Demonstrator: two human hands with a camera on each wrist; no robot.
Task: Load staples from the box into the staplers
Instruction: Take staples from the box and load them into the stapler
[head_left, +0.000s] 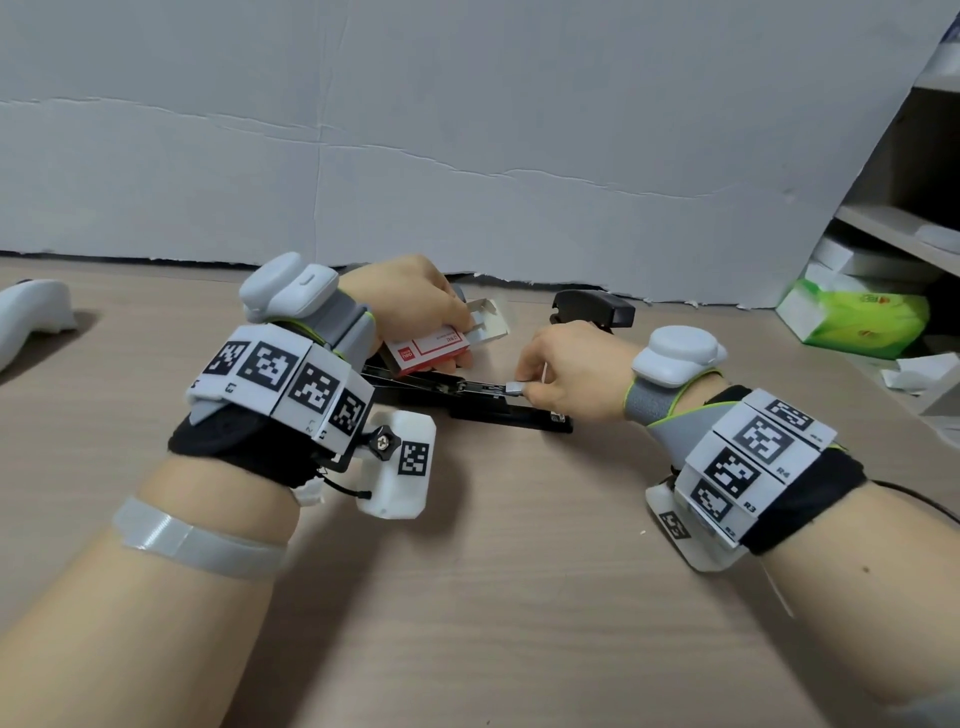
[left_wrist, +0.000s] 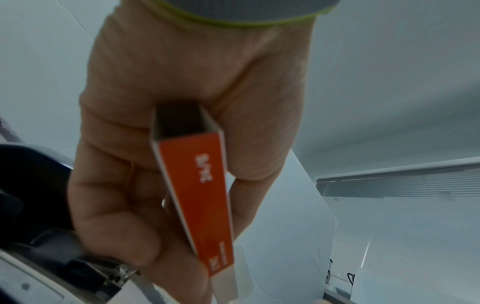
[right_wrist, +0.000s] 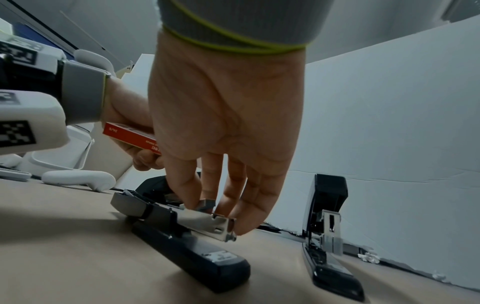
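My left hand (head_left: 415, 306) grips a red and white staple box (head_left: 434, 351) with its end flap open, held above the rear of a black stapler (head_left: 483, 402). That stapler (right_wrist: 192, 242) lies opened flat on the table with its metal magazine (right_wrist: 207, 222) exposed. My right hand (head_left: 566, 374) pinches a short strip of staples (head_left: 515, 387) between thumb and fingers and holds the strip of staples (right_wrist: 207, 204) right at the magazine's channel. In the left wrist view the box (left_wrist: 197, 197) sits between thumb and fingers. A second black stapler (right_wrist: 327, 232) stands open to the right.
The second stapler (head_left: 595, 306) stands near the grey cardboard backdrop (head_left: 467, 156). A white controller (head_left: 31, 312) lies at the far left. A green tissue pack (head_left: 857, 317) and shelves (head_left: 914, 218) are at the right. Bare wooden tabletop (head_left: 493, 545) spreads toward me.
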